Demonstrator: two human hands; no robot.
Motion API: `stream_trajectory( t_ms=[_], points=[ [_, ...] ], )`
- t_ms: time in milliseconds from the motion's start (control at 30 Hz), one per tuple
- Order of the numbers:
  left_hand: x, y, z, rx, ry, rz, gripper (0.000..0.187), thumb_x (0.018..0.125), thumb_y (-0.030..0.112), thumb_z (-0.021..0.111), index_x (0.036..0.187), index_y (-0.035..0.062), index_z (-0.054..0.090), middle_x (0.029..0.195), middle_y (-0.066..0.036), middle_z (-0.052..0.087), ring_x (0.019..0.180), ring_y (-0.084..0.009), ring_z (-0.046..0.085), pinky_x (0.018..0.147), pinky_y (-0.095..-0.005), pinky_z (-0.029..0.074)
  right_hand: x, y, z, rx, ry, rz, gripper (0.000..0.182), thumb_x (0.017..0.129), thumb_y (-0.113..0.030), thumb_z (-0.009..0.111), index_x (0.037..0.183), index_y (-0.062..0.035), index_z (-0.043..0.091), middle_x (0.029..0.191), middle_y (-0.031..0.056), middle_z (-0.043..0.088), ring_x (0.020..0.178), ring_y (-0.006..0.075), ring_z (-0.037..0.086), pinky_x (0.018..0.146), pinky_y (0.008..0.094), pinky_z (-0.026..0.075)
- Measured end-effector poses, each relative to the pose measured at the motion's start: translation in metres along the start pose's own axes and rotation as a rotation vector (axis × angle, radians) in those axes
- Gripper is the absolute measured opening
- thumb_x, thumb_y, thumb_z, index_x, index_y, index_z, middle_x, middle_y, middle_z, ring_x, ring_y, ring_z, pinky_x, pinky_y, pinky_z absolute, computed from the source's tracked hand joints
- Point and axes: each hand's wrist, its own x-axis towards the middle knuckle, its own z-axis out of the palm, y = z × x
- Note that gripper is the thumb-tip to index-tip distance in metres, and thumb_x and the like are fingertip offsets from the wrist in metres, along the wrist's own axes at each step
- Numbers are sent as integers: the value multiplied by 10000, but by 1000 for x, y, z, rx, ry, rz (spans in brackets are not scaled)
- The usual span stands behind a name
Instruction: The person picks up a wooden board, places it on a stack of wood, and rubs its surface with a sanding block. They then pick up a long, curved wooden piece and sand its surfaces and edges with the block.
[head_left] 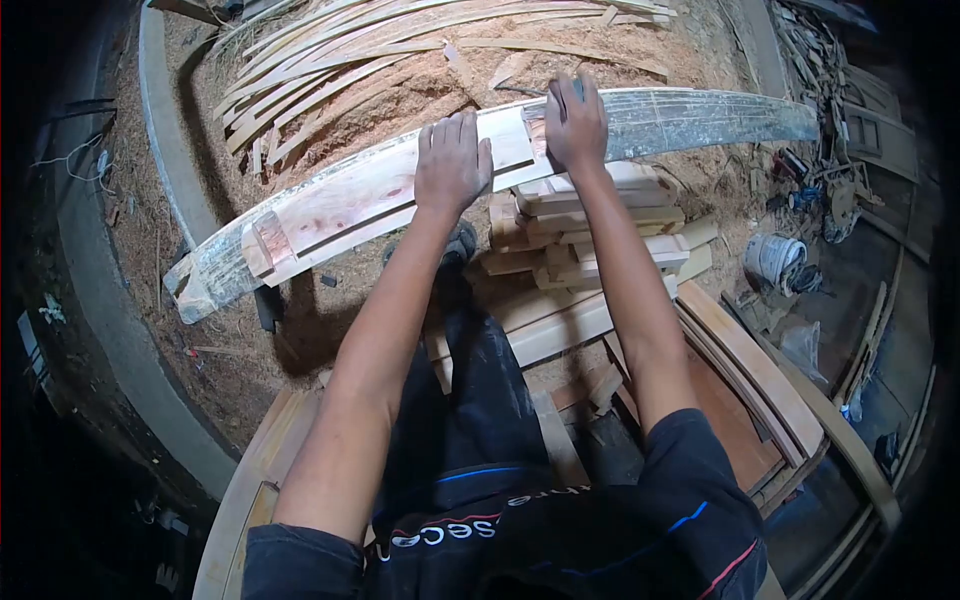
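Note:
A pale wooden board [345, 205] with knots and notched ends lies along a long, curved, whitish-stained plank [690, 120]. My left hand [452, 165] rests palm down on the board, its fingers over the far edge and the thumb apart. Around the board's right end, my right hand [577, 125] closes with its fingers bent over the far edge. Something dark shows between these fingers; I cannot make out what it is. Both palms and the undersides of the fingers are hidden.
Cut wooden blocks [600, 225] are stacked below the plank. Long wood strips [330, 85] lie on sawdust beyond it. Curved wooden pieces [750, 370] lean at the right, near a white bucket [775, 262]. A concrete edge [160, 120] runs along the left.

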Motion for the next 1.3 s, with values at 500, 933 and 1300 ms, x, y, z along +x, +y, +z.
stream_trajectory(
  t_ms=[500, 933, 1300],
  points=[
    [0, 0, 1, -14, 21, -9, 447, 957, 293, 566, 1294, 4, 617, 1232, -170, 658, 1152, -301, 599, 1057, -449, 400, 16, 2, 11, -18, -78, 74, 425, 988, -260, 588, 1394, -138, 601, 1502, 284, 474, 1344, 474, 497, 1101, 528, 432],
    [-19, -42, -21, -22, -50, 33, 401, 1000, 249, 534, 1341, 51, 607, 1268, -139, 658, 1191, -280, 597, 1047, -428, 415, -60, -96, 22, 95, -14, -47, 431, 979, -229, 610, 1396, -121, 596, 1470, 267, 495, 1366, 451, 476, 1158, 536, 387],
    [-34, -65, -40, -37, -34, 24, 404, 1002, 247, 524, 1341, 38, 592, 1251, -157, 658, 1140, -314, 601, 1028, -435, 419, -68, -124, 28, 37, 32, 23, 484, 969, -181, 580, 1437, -64, 553, 1471, 317, 478, 1366, 465, 473, 1144, 535, 412]
  ],
)
